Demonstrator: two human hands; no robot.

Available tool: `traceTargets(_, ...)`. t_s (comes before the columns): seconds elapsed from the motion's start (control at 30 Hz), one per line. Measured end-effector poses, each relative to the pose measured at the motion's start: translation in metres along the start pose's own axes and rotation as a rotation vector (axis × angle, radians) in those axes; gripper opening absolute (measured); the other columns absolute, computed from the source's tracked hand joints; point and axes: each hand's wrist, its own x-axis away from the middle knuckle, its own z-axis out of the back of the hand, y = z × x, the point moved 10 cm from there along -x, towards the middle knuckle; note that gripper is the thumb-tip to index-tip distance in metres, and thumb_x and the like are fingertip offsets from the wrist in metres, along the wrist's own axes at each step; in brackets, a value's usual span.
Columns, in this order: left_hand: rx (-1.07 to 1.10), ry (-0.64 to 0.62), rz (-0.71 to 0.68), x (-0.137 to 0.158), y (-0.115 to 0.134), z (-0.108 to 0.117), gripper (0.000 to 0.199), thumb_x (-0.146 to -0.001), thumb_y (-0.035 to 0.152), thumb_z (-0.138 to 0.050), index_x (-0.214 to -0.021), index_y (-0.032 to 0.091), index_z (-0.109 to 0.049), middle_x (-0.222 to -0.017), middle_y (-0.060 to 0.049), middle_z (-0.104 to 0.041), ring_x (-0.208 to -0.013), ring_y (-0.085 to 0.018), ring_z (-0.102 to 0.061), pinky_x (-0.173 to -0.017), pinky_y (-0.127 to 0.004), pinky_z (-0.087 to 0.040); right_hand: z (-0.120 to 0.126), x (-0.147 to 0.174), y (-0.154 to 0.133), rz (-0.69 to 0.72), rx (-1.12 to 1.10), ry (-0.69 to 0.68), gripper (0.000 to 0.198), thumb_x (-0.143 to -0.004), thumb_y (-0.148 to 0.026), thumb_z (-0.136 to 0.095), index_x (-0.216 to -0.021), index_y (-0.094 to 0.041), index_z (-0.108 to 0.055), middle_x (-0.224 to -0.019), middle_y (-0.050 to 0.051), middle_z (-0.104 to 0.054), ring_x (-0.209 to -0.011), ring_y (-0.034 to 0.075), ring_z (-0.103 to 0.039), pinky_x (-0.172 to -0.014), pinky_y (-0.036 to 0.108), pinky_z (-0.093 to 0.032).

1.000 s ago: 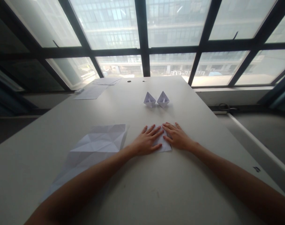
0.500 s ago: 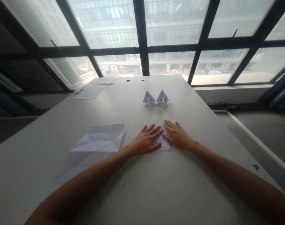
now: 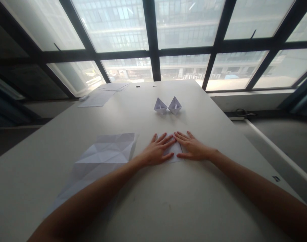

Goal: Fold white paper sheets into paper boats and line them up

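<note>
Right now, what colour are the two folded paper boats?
White, as the head view shows: paper boats.

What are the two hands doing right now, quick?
Left hand: open, flat, pressing on the folded paper.
Right hand: open, flat, pressing on the same paper.

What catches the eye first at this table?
Two hands, the left hand and right hand, lie flat on a small folded white paper mid-table. Beyond them stand two folded paper boats side by side. A creased, unfolded sheet lies to the left.
</note>
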Motion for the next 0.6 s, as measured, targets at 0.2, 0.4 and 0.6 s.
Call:
traceTargets(0.2, -0.002, -0.005, -0.002, -0.0002, -0.0012, -0.0017, 0.068, -0.097, 0.060, -0.035, -0.156, 0.035, -0.013, -0.163, 0.000, -0.016, -0.150, -0.029, -0.010, -0.119, -0.057, -0.007, -0.0009, -0.0038, 0.0071, -0.058, -0.004, 0.072, 0.065, -0.099, -0.048, -0.038, -0.156, -0.022, -0.020, -0.160, 0.009, -0.026, -0.148, 0.025, -0.020, -0.119, 0.054, -0.011)
traceTargets(0.4, 0.006, -0.004, -0.006, 0.0004, -0.0010, -0.0016, 0.069, -0.097, 0.060, -0.035, -0.156, 0.034, -0.013, -0.163, -0.001, -0.016, -0.150, -0.029, -0.009, -0.119, -0.058, -0.006, 0.0014, -0.0047, 0.0094, -0.088, -0.037, 0.112, 0.057, -0.100, -0.040, -0.037, -0.154, -0.024, -0.027, -0.157, 0.009, -0.033, -0.147, 0.023, -0.025, -0.119, 0.054, -0.014)
traceTargets(0.6, 0.008, -0.001, -0.002, 0.0008, -0.0008, -0.0004, 0.068, -0.097, 0.060, -0.034, -0.156, 0.035, -0.013, -0.163, 0.000, -0.015, -0.151, -0.029, -0.008, -0.119, -0.057, -0.006, 0.0028, 0.0002, 0.0029, -0.006, -0.042, 0.029, 0.090, -0.088, -0.063, -0.054, -0.157, -0.020, -0.016, -0.161, 0.011, -0.021, -0.149, 0.028, -0.017, -0.121, 0.052, -0.006)
